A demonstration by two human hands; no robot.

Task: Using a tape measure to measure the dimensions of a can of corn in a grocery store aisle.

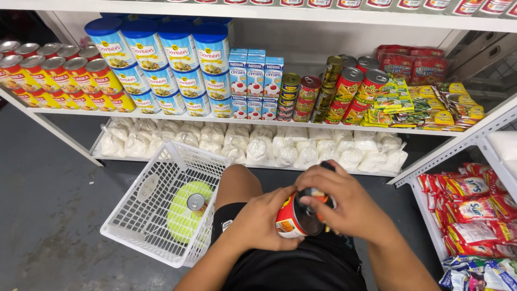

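My left hand (257, 220) wraps around a red and white can (291, 218) held over my lap. Above it, my right hand (344, 202) covers the can's top end, fingers curled over the lid and a dark object at the fingertips. I am crouched, with one bare knee (237, 180) pointing at the shelves. To the left on the floor stands a white plastic basket (140, 210) holding a small can (195, 202) on a round lime-green item (183, 215).
White shelves face me: red cans (59, 70) and blue-lidded cans (161, 59) at left, small cartons (256, 81), stacked tins (334, 89) and sachets (431, 102) at right. White bagged goods (253, 145) fill the bottom shelf. Red packets (474, 210) sit at right. Grey floor (48, 205) lies at left.
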